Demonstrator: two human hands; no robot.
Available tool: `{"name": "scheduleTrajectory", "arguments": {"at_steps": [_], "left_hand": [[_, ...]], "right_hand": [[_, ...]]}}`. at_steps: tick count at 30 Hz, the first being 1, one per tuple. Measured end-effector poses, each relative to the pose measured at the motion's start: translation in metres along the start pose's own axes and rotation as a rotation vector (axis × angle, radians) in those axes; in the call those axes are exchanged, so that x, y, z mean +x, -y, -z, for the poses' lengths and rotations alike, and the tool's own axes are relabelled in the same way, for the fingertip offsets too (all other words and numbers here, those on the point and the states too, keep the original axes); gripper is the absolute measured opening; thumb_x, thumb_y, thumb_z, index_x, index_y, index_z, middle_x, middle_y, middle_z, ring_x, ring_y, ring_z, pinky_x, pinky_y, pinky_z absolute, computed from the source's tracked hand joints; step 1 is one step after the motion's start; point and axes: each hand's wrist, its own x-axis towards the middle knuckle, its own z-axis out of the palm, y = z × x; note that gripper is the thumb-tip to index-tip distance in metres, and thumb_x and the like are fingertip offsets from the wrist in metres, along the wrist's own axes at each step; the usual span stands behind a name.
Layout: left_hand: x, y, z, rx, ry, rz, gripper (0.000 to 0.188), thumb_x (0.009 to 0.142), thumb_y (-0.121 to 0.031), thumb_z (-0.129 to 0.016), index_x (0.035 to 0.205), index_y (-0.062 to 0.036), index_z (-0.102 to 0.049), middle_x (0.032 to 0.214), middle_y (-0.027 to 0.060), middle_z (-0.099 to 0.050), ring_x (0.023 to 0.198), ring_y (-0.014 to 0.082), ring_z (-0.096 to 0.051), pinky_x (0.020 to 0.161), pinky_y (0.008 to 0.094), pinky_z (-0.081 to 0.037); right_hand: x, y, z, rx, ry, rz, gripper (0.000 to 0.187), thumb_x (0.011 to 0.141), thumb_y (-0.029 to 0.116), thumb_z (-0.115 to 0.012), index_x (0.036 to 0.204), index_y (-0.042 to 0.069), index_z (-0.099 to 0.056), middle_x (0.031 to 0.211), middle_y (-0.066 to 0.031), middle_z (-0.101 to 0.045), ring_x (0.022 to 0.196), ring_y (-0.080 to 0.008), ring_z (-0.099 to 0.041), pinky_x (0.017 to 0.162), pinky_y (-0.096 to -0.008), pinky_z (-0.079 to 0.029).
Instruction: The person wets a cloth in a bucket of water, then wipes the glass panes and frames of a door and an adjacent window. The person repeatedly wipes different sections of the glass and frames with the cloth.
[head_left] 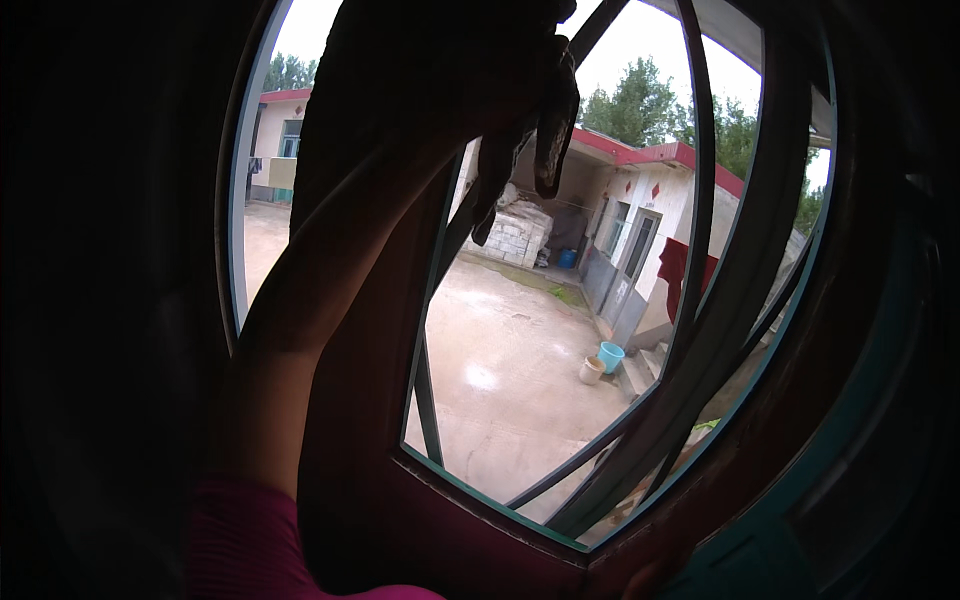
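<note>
Left hand raised before the window, grip in shadow

Left of and below the hand, the left pane shows as a narrow strip, bounded on its right by the dark post. The forearm slants up across that post. Right of and below the hand, the right pane gives the widest clear area, with the yard beyond and two buckets low in it. Farther right, dark bars cut across, and the frame's lower corner lies well below the hand.

The left hand overlaps the window's upper part; whether it touches, I cannot tell. Dark strips hang from it, fingers or something held; how far the grip is open does not show. The right hand cannot be made out.
</note>
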Motion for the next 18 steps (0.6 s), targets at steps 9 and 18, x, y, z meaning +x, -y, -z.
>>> {"name": "scheduleTrajectory", "arguments": {"at_steps": [9, 18], "left_hand": [[-0.326, -0.175, 0.015, -0.496, 0.487, 0.506, 0.041, 0.099, -0.039, -0.069, 0.115, -0.0012, -0.062, 0.089, 0.0086, -0.067, 0.086, 0.0168, -0.067, 0.079, 0.0363, -0.058], [-0.348, -0.19, -0.002, -0.056, 0.461, 0.447, 0.023, 0.087, -0.01, -0.074, 0.105, -0.0051, -0.061, 0.098, 0.0069, -0.063, 0.101, 0.0226, -0.064, 0.094, 0.0415, -0.054]], "right_hand": [[0.007, 0.026, -0.005, 0.206, 0.06, 0.062, 0.06, 0.109, 0.047, -0.036, 0.149, 0.003, -0.047, 0.151, -0.0289, -0.045, 0.135, -0.043, -0.048, 0.114, -0.0545, -0.039], [0.017, 0.032, 0.0, 0.017, 0.099, 0.153, 0.05, 0.112, 0.029, -0.03, 0.153, 0.004, -0.044, 0.156, -0.0245, -0.042, 0.143, -0.0421, -0.041, 0.121, -0.0554, -0.029]]}}
